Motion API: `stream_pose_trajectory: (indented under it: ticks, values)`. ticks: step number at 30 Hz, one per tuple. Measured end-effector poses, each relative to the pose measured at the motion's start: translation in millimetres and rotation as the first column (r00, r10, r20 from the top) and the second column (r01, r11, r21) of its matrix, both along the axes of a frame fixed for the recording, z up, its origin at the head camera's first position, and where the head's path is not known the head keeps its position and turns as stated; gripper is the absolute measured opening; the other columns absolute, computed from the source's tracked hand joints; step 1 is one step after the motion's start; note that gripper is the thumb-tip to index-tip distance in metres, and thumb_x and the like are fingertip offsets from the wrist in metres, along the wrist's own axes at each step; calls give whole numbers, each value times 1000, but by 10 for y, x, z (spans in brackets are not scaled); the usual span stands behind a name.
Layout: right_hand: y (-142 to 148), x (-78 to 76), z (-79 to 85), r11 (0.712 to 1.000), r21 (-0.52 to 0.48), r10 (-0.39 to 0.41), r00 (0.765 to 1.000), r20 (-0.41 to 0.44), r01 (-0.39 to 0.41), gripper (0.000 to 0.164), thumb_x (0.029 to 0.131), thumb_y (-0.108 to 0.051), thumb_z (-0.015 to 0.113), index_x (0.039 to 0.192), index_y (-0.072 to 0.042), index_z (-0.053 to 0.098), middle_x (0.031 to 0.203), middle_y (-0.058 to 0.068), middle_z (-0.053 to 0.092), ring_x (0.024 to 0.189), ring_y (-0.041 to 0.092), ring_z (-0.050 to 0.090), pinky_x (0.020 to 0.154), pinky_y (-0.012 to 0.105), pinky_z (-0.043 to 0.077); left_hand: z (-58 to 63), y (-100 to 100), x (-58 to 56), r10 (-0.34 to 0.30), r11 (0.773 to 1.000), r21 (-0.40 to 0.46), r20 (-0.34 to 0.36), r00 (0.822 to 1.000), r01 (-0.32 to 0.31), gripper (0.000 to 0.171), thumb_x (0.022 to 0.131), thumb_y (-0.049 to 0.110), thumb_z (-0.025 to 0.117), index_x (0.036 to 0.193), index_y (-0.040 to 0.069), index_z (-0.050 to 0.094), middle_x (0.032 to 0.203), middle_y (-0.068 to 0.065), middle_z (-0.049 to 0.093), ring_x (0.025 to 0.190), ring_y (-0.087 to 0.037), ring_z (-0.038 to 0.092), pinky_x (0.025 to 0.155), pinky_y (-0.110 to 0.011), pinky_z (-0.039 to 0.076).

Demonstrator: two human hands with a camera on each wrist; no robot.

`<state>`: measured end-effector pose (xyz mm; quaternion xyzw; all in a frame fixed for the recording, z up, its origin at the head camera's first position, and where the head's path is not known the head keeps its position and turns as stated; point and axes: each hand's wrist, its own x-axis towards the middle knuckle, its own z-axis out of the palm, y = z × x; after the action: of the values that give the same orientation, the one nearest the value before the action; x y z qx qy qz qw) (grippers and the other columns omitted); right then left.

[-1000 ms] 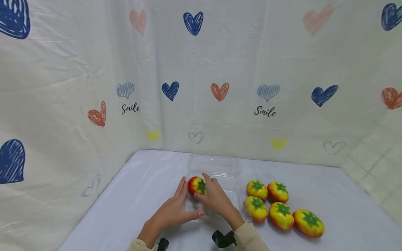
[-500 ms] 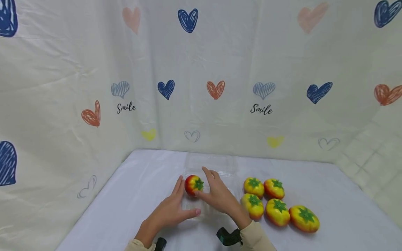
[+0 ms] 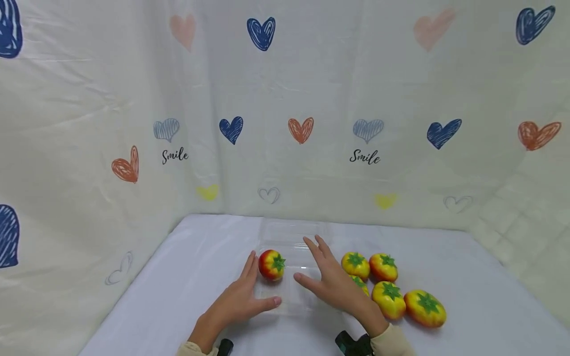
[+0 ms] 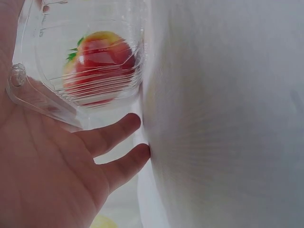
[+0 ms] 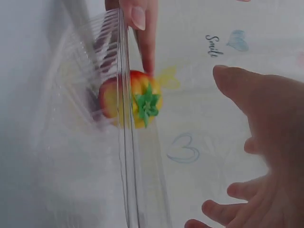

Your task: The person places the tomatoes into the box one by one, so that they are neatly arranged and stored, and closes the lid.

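A clear plastic clamshell box (image 3: 303, 291) lies on the table with its lid (image 3: 289, 230) folded back. Inside, at the left, sits a red-and-yellow toy fruit (image 3: 272, 265) with a green leafy top, like a tomato or persimmon. My left hand (image 3: 238, 297) is along the box's left side, thumb spread toward its near edge; in the left wrist view its fingers (image 4: 114, 135) are straight and the box wall (image 4: 102, 85) is beside the palm. My right hand (image 3: 334, 282) hovers over the right part of the box, fingers spread, holding nothing and apart from the fruit.
Several similar toy fruits (image 3: 388, 299) stand grouped on the white table right of the box; one is partly behind my right wrist. A white curtain (image 3: 320, 173) printed with hearts closes off the back and sides.
My right hand has let go of the toy fruit and moved right, fingers spreading. The fruit stays in the box's left part. My left hand keeps its place, and the head view has shifted slightly.
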<state>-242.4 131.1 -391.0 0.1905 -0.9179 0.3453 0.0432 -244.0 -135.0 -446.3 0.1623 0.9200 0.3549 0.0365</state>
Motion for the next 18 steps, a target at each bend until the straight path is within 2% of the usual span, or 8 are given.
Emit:
stream_pose_trajectory:
  ticks: [4,8,13,18]
  values:
    - [200,66,63,1000,29,-6,1000,21,5,98,96,-55,77,172,-19,26,177,22,6,151,55,34,106,75,43,11,-17,9,17,1000,14,11,1000,-17,126,88,69,76,172,3,10,180,-10,1,156,-40,33,120,-63,36]
    - [425,141,86,999,48,-5,1000,17,4,100,96,-56,76,172,-17,25,177,24,3,154,56,26,111,76,36,21,-22,13,17,1000,24,10,1000,-17,126,88,69,76,172,3,10,180,-10,0,156,-41,33,120,-63,35]
    - [701,223,57,1000,31,-6,999,-42,8,98,96,-52,78,171,-18,26,177,25,3,155,57,20,112,81,29,13,-19,5,7,1000,23,1,1000,-7,125,88,68,76,171,3,9,180,-11,0,159,-39,27,122,-61,32]
    - [942,291,8,998,36,-50,994,-102,54,95,96,-49,79,170,-17,30,175,27,9,152,60,24,108,85,29,-4,3,-5,5,999,33,20,1000,-6,125,88,68,76,172,4,9,180,-10,-2,160,-37,23,123,-62,30]
